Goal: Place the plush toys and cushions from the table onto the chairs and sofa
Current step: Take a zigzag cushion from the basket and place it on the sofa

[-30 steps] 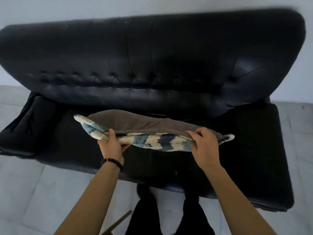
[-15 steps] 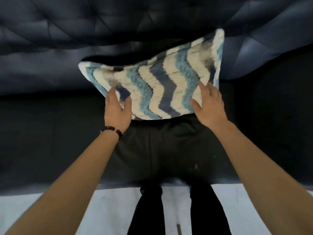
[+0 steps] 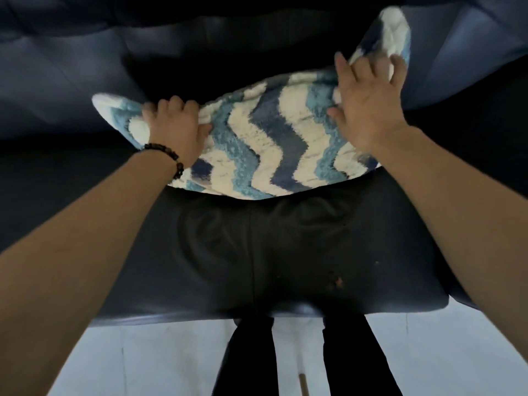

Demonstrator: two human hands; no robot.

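Note:
A fluffy cushion [image 3: 265, 144] with blue, navy and white zigzag stripes leans against the backrest of the black leather sofa [image 3: 257, 252], its lower edge on the seat. My left hand [image 3: 174, 127], with a bead bracelet at the wrist, grips the cushion's upper left edge with curled fingers. On the cushion's upper right part my right hand [image 3: 368, 101] lies flat, fingers spread and pressing into the pile. The cushion's top right corner sticks up beside the backrest.
The sofa seat fills the middle of the view, with a small worn spot [image 3: 338, 281] near its front edge. Below it is pale tiled floor [image 3: 143, 361], my two dark-trousered legs [image 3: 251, 358] and a thin wooden stick [image 3: 389, 385].
The cushion went from held flat above the seat to standing against the backrest. Both hands moved up its face, the right one opening flat, and the camera came closer.

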